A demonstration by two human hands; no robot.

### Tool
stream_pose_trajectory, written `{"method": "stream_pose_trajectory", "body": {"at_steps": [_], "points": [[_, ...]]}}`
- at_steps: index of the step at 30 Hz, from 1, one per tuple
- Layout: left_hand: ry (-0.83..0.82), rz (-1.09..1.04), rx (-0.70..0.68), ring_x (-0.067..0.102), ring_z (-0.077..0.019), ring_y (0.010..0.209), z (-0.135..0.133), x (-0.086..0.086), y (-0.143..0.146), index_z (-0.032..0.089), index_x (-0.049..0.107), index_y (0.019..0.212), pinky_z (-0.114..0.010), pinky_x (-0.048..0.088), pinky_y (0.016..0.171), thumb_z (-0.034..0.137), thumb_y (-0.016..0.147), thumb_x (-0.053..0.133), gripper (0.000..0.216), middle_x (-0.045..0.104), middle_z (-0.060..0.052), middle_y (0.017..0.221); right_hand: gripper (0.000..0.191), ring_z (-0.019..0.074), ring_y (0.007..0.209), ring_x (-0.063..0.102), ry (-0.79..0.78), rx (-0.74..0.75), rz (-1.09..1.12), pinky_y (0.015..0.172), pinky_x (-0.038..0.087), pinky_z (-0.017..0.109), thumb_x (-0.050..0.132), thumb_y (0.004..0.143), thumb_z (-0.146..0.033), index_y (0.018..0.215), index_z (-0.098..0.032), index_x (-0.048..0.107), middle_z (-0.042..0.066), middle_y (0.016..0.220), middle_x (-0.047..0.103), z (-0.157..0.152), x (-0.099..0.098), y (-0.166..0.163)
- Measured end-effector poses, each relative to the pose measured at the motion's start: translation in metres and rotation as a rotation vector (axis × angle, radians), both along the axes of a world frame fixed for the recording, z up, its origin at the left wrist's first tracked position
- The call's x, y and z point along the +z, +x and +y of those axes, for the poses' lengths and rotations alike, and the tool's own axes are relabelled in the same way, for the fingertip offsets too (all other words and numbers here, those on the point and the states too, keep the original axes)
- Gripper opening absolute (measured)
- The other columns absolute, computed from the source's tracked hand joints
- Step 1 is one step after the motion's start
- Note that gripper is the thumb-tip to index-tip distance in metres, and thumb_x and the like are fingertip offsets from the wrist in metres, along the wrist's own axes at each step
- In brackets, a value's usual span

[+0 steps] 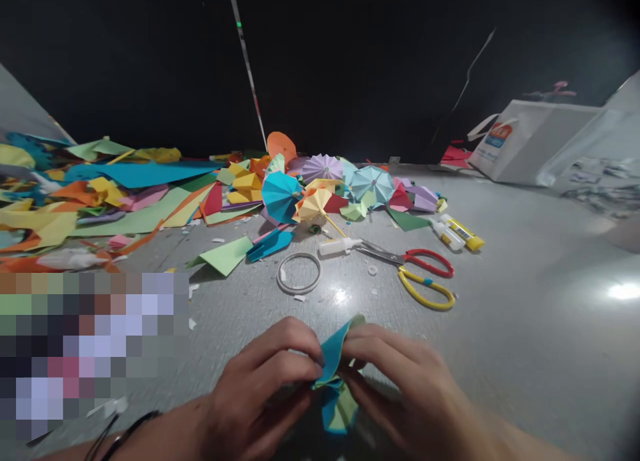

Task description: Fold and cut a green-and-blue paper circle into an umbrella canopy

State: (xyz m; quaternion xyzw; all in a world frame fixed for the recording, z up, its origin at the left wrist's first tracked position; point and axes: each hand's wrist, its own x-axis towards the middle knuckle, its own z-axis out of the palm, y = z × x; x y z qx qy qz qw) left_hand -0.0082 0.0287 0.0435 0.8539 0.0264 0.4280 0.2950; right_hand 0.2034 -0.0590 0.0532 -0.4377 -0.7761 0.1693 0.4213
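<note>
Right between the hands, at the near edge of the view, a folded piece of blue paper [335, 353] backed with pale green is pinched upright, its lower folds hanging in a loose fan. The left hand [260, 381] and the right hand [400, 381] both close narrowly on it from either side, their fingers bent over the folds, so neither hand is open. A dark cord bracelet [125, 434] circles the left wrist.

Straight ahead of the hands, on a grey table [525, 341], lie a ring of tape [299, 273] and a small white glue bottle [336, 247], its nozzle end pointing toward the scissors [383, 253], which have red and yellow handles. Two glue sticks [463, 233] sit farther ahead and to the right.

Beyond these stand the finished pieces: paper umbrellas in teal [280, 195], lilac [323, 169], pale blue [371, 184] and yellow [314, 204], opened out, the yellow one on a thin stick. A heap of coloured paper offcuts [135, 177] spreads ahead and to the left, and a white carrier bag [530, 141] stands far to the right. The piece in hand remains folded, with no stick showing on it. A blurred patch hides the area left of the hands, so what lies there cannot be told
</note>
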Motion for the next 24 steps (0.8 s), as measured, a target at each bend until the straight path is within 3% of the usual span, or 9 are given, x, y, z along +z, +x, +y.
{"method": "stream_pose_trajectory", "body": {"at_steps": [5, 10, 14, 24], "points": [[-0.004, -0.011, 0.034, 0.068, -0.0174, 0.086, 0.000, -0.003, 0.000, 0.015, 0.061, 0.114, -0.028, 0.063, 0.074, 0.015, 0.106, 0.056, 0.009, 0.067, -0.009, 0.095, 0.015, 0.0139, 0.090, 0.070, 0.028, 0.007, 0.036, 0.078, 0.060, 0.023, 0.058, 0.101, -0.012, 0.112, -0.020, 0.064, 0.004, 0.101, 0.073, 0.001, -0.001, -0.002], [0.139, 0.030, 0.094, 0.070, -0.0162, 0.095, -0.002, -0.007, -0.002, 0.017, 0.058, 0.134, -0.024, 0.064, 0.080, 0.005, 0.102, 0.056, 0.034, 0.068, -0.008, 0.108, 0.014, 0.0142, 0.087, 0.070, 0.039, -0.009, 0.010, 0.077, 0.060, 0.023, 0.058, 0.101, -0.013, 0.111, -0.020, 0.065, 0.005, 0.099, 0.072, 0.001, -0.002, -0.002], [0.155, 0.044, 0.189, 0.071, -0.0148, 0.091, -0.007, -0.007, -0.001, 0.019, 0.066, 0.119, -0.021, 0.062, 0.078, 0.016, 0.107, 0.053, 0.019, 0.068, -0.007, 0.103, 0.014, 0.0159, 0.093, 0.071, 0.066, -0.028, -0.019, 0.081, 0.061, 0.026, 0.058, 0.101, -0.013, 0.111, -0.020, 0.065, 0.006, 0.103, 0.073, 0.000, -0.003, -0.003], [0.126, 0.054, 0.133, 0.071, -0.0159, 0.079, -0.002, 0.004, -0.004, 0.020, 0.063, 0.101, -0.022, 0.063, 0.068, 0.015, 0.105, 0.056, 0.009, 0.068, -0.006, 0.088, 0.012, 0.0153, 0.091, 0.069, 0.016, -0.026, -0.011, 0.080, 0.059, 0.025, 0.058, 0.102, -0.013, 0.110, -0.020, 0.064, 0.005, 0.103, 0.072, 0.003, -0.001, 0.000]]}}
